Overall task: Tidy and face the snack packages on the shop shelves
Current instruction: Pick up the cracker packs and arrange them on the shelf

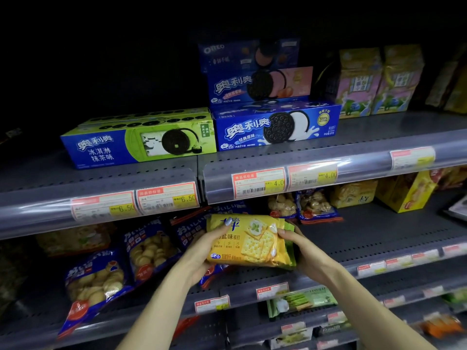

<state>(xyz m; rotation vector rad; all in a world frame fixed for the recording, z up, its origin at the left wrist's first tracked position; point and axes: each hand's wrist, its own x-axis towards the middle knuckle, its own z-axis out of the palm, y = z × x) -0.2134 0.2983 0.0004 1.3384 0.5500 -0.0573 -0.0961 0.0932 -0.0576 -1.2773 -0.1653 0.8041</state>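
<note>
Both hands are on a yellow cracker pack [249, 241], held up in front of the middle shelf [379, 233], just under the price rail of the shelf above. The left hand [206, 251] grips the pack's left end, thumb curled over the front near the top. The right hand [302, 248] grips the right end, fingertips hooked onto the front face. So both are closed around it, not loose.

The pack itself is a glossy yellow pillow bag with a photo of square soda crackers, one topped with something white and a green leaf, dark blue logo top left, and Chinese text. A green edge shows on its right side, could be a second pack behind it, can't tell.

Left of it, blue cookie bags [149, 251] lean on the same shelf, pretty messy. Up top there's a green matcha Oreo box [141, 140] next to a stack of blue Oreo boxes [275, 125].
</note>
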